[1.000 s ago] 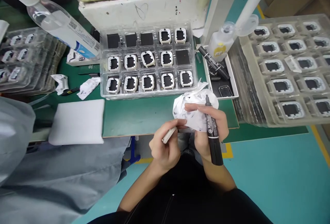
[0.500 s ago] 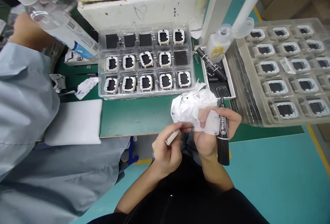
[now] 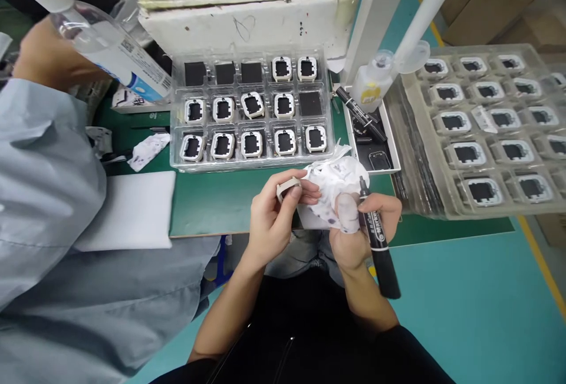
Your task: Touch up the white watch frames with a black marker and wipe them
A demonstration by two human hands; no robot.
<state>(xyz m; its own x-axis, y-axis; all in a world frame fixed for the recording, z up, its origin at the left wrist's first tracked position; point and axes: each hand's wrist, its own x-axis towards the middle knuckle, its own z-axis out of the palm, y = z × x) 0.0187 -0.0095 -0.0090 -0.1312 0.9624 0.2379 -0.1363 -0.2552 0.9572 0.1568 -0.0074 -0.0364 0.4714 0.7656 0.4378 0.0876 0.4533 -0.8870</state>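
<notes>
Between thumb and fingers, my left hand (image 3: 274, 213) grips a small pale watch-case frame (image 3: 288, 187), tilted on edge. My right hand (image 3: 354, 236) is closed around a black marker (image 3: 379, 242), its uncapped tip pointing up and away from me. The same hand also pinches a crumpled white cloth (image 3: 331, 189) with dark ink stains, which hangs at the table's front edge beside my left fingertips. Just beyond lies a clear plastic tray (image 3: 252, 163) of similar white frames, with several pockets showing only black padding.
Right of the tray, a white box (image 3: 395, 166) holds another marker (image 3: 360, 114) and a clear bottle (image 3: 374, 80). Stacked trays (image 3: 424, 189) of frames stand farther right. At left are a pump bottle (image 3: 119, 56), a white foam sheet (image 3: 128, 210) and a co-worker's grey-blue sleeve (image 3: 44, 177).
My left hand has moved up and slightly left, turning the frame so its opening shows. In my right hand the marker has tilted, its tip shifting left.
</notes>
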